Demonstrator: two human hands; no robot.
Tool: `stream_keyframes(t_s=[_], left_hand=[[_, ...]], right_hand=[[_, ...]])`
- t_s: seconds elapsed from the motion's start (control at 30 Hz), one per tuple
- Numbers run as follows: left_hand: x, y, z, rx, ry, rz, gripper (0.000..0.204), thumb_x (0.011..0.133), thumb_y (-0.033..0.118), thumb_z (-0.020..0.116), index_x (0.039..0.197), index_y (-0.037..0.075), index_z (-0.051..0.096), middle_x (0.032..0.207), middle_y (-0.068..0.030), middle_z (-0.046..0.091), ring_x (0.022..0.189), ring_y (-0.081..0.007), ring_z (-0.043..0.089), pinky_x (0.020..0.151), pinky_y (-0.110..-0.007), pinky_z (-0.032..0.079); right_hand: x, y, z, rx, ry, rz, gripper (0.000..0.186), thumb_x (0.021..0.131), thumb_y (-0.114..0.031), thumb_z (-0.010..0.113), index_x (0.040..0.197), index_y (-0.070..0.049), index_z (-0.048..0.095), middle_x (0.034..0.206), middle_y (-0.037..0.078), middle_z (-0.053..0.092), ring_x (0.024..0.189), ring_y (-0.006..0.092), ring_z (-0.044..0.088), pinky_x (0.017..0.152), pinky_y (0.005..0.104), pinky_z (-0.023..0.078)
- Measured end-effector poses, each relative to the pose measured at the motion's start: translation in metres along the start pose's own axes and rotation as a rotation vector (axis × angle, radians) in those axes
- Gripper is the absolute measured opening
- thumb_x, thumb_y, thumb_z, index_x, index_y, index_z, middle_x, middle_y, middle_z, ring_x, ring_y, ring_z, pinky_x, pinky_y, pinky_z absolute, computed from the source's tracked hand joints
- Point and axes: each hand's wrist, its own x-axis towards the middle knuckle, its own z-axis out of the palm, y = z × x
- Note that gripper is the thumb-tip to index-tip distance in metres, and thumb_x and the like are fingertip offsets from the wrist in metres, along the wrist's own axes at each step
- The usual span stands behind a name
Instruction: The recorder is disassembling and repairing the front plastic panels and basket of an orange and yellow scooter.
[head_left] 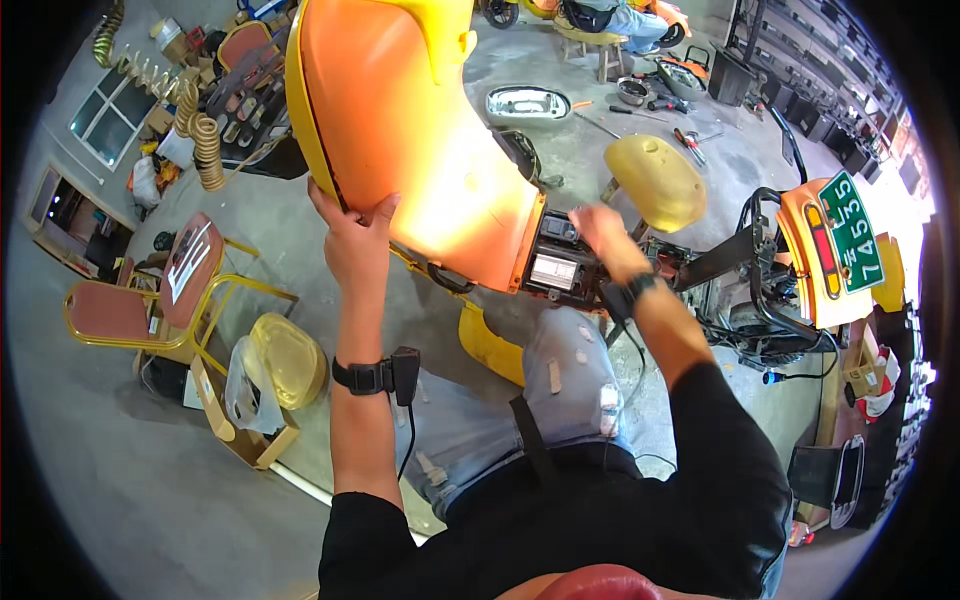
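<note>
A scooter's glossy orange front body panel [400, 130], with a yellow rim, tilts up in front of me and catches a bright glare. My left hand [355, 235] grips its left edge, thumb on the face and fingers round the rim. At the panel's lower right end lies the scooter's open black floor section [580, 293], holding a labelled silver box [555, 271] and a small dark module [558, 228]. My right hand [602, 232] is beside that module, fingers curled in; what they pinch, if anything, is too small to make out.
The scooter's rear, with an orange tail section [808, 255] and green plate [850, 235], stands right. A yellow padded stool [655, 182] is behind. Tools [690, 145] lie on the floor at the back. Left are a folding chair [190, 270] and cardboard box [215, 400].
</note>
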Motion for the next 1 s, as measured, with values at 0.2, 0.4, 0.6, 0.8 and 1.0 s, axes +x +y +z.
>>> stream_keyframes(t_s=[0.2,0.4,0.6,0.8,1.0], left_hand=[[0.0,0.004,-0.004,0.092,-0.003,-0.003,0.114,0.082,0.052,0.08,0.161,0.015,0.006,0.087,-0.019,0.075,0.084,-0.0444,0.072,0.071,-0.052,0.056],[-0.002,0.004,-0.002,0.104,-0.018,-0.064,0.109,0.082,0.045,0.08,0.16,0.015,0.01,0.098,-0.0214,0.075,0.09,-0.0469,0.071,0.078,-0.053,0.056],[0.001,0.0,0.0,0.198,-0.031,-0.081,0.114,0.083,0.047,0.08,0.161,0.01,0.005,0.087,-0.0203,0.074,0.08,-0.0448,0.071,0.068,-0.05,0.057],[-0.002,-0.001,-0.001,0.089,-0.005,-0.013,0.117,0.083,0.048,0.081,0.162,0.01,0.003,0.076,-0.021,0.073,0.07,-0.0437,0.071,0.063,-0.048,0.056],[-0.002,-0.001,-0.002,0.055,0.002,-0.043,0.114,0.081,0.046,0.083,0.161,0.011,0.009,0.084,-0.021,0.074,0.074,-0.0446,0.072,0.066,-0.052,0.056]], right_hand=[[0.105,-0.089,0.092,-0.033,0.336,0.045,0.023,0.106,-0.025,0.052,0.105,-0.002,0.057,0.093,0.016,0.063,0.088,0.0289,0.066,0.077,0.0457,0.059],[0.01,0.027,0.059,-0.172,0.057,0.185,0.026,0.101,-0.025,0.058,0.112,-0.002,0.064,0.087,0.009,0.068,0.073,0.0218,0.063,0.067,0.0391,0.056],[-0.116,0.091,0.061,-0.516,-0.268,0.363,0.022,0.099,-0.017,0.057,0.113,-0.004,0.068,0.093,0.008,0.073,0.083,0.0199,0.073,0.066,0.0316,0.056],[-0.156,-0.049,0.163,-0.295,-0.432,-0.235,0.024,0.102,0.006,0.045,0.118,0.003,0.062,0.097,0.009,0.069,0.085,0.0158,0.068,0.08,0.0302,0.056],[-0.216,-0.257,0.253,-0.798,-0.028,-1.537,0.018,0.103,-0.01,0.056,0.114,0.0,0.066,0.112,0.016,0.07,0.106,0.0251,0.067,0.096,0.0378,0.05]])
